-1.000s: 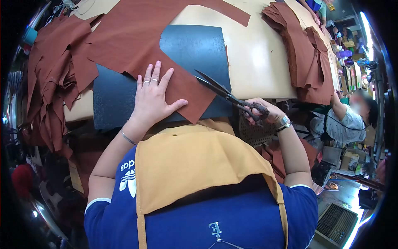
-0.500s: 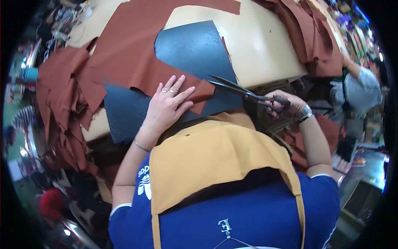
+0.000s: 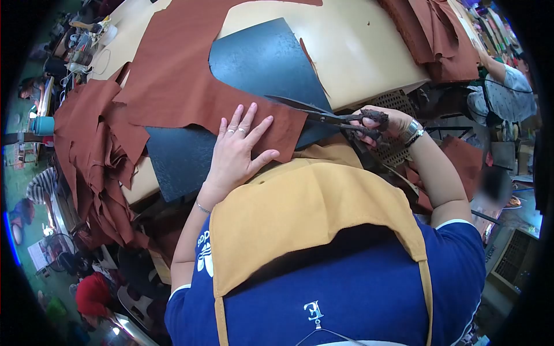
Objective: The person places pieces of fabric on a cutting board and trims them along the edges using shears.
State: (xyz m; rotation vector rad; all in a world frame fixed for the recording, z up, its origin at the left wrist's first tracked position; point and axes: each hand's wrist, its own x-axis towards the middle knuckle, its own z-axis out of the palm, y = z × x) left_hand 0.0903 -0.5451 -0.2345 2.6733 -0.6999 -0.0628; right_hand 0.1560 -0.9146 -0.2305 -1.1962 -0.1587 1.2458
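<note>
My left hand [image 3: 238,151] lies spread on a reddish-brown sheet of leather or similar material [image 3: 167,75], near its narrow right end. Under that sheet is a dark board [image 3: 271,60], partly covered. My right hand [image 3: 393,120] grips long dark scissors [image 3: 329,117] by their wrapped handles. Their blades point left and reach the upper edge of the strip, just right of my left fingers. One blade lies over the brown material; whether the other is beneath it I cannot tell.
More brown pieces hang in a heap [image 3: 95,132] off the table's left side, and another pile [image 3: 433,37] rests at the far right. The pale table [image 3: 352,52] ends close to my apron [image 3: 306,213]. Other people sit or stand at both sides.
The scissors have moved left, so the blades now overlap the strip's edge. The strip's right end has spread out flatter and extends farther right. My left hand still presses on it.
</note>
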